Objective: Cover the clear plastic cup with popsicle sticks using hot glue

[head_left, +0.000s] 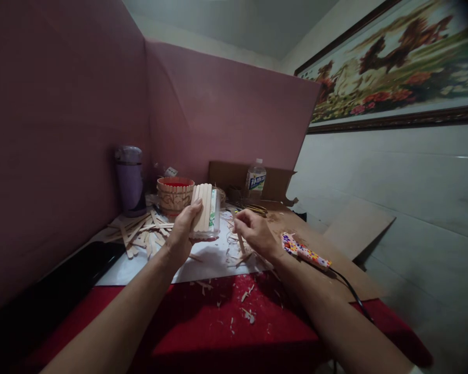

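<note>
Your left hand (184, 229) is raised over the white sheet (214, 259), fingers and thumb closed round a clear plastic container (215, 215). A row of flat wooden sticks (203, 206) lies side by side against the container's face, standing upright. Your right hand (253, 231) sits just beside it, lower and close to the sheet, its fingers curled in and pinching what looks like a single craft stick (241, 242) that points down to the table.

Behind the container stands a small stick-built basket (175, 195) with a red inside, and left of that a purple tumbler (130, 179). A loose pile of sticks (140, 231) spreads over the sheet below the basket. Near your right wrist a glue gun with a spotted colourful cover (304, 253) lies on brown cardboard (335, 249), its black cord trailing off towards you. A water bottle (256, 178) stands at the back before an open box (230, 176). Wood chips litter the red tablecloth (203, 322).
</note>
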Available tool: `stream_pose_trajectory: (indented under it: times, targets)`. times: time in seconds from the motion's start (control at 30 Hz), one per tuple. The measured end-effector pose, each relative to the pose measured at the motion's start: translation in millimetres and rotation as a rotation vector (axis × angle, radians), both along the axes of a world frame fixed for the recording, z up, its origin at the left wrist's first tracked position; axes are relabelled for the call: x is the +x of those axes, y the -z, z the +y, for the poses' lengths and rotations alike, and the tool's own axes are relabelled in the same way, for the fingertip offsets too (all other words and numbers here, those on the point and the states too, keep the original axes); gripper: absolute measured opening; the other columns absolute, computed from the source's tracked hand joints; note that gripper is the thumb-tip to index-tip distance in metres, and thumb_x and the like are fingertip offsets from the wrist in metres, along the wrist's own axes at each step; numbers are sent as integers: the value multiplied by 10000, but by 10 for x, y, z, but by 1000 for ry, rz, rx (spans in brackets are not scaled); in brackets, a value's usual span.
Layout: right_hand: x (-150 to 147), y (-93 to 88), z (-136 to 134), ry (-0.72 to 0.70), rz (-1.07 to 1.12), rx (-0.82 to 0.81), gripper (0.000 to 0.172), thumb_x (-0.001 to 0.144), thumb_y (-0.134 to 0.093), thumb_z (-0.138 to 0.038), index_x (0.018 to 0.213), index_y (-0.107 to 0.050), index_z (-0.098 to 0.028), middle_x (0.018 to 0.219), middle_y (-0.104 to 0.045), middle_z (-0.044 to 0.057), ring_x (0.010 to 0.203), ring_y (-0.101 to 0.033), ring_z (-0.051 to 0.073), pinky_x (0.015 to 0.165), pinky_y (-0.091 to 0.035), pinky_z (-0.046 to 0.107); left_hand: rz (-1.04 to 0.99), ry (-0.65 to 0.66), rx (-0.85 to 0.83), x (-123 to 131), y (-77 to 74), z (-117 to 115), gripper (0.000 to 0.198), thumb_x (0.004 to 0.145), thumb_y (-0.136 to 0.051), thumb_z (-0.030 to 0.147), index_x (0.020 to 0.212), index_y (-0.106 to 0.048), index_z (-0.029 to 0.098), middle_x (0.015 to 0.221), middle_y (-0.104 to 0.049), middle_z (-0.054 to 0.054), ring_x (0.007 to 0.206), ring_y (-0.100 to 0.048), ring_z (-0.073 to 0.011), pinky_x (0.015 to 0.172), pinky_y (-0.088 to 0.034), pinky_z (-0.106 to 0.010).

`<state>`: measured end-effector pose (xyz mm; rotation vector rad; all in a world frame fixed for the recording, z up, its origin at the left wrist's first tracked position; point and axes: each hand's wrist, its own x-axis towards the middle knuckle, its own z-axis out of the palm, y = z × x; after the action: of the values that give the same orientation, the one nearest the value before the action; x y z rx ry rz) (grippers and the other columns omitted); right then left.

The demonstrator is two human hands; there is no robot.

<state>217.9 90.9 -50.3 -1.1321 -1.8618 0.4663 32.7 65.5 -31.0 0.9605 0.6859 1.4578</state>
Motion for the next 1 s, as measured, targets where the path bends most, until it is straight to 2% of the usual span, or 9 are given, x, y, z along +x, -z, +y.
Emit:
stream_pose_trajectory:
  times: [0.03,0.1,0.17,0.2,0.4,0.6,0.77,0.9,1.0]
  targets:
    - [19,12,15,-61,211,-67,159,840,-526,-329,903,-513,-183,659,-643,-3,516,-537,112,481,-388,211,-5,-23,-6,-3,-5,1,381,780,-643,354,1120,-613,184,925,-678,-46,694,-641,-161,537,-598,-289]
    - [59,16,18,-172,488,-198,368,756,-637,-374,1018,-462,-184,601,-631,-43,404,-459,87,380,-328,185,7,-48,-29,-5,-7,10,416,775,-645,372,1141,-604,179,933,-677,-54,692,-647,-168,529,-597,-288]
    - [99,1,-2,-243,585,-272,555,695,-711,-372,1125,-418,-179,591,-644,-54,373,-454,78,343,-318,170,36,-45,-47,-5,6,28,453,769,-649,395,1160,-593,175,920,-671,-56,668,-646,-171,503,-591,-291]
    - [117,-10,-13,-265,607,-287,592,680,-729,-363,1144,-415,-174,592,-651,-52,374,-471,79,339,-334,167,47,-37,-51,-3,19,39,463,764,-655,399,1165,-588,176,908,-667,-53,658,-643,-169,495,-590,-290]
    - [157,-74,-43,-307,729,-259,489,676,-746,-319,1060,-483,-167,611,-665,-36,371,-515,77,314,-390,164,131,56,-112,47,123,73,406,773,-658,389,1105,-609,161,819,-659,-44,601,-625,-153,503,-588,-306]
    - [145,-109,-66,-317,812,-188,428,663,-778,-298,992,-529,-179,548,-580,-86,387,-561,94,302,-415,159,170,226,-235,141,162,-19,445,783,-647,467,1080,-632,136,826,-701,-94,605,-664,-189,542,-576,-327]
    - [134,-104,-62,-301,859,-173,399,650,-788,-307,957,-572,-172,551,-590,-68,378,-555,92,288,-401,159,99,378,-188,203,205,-60,416,841,-587,403,1120,-623,97,900,-716,-141,701,-685,-212,631,-575,-343]
    - [110,-98,-92,-292,848,-175,400,658,-780,-325,964,-573,-170,508,-585,-68,356,-532,96,278,-375,160,111,403,-169,245,257,-52,455,845,-584,404,1178,-599,94,981,-712,-156,728,-681,-209,626,-562,-313]
    - [93,-96,-125,-252,841,-165,375,658,-778,-318,944,-593,-162,515,-584,-65,365,-511,81,275,-331,144,120,411,-152,273,273,-53,468,848,-577,412,1192,-586,95,967,-710,-158,698,-675,-202,592,-554,-302]
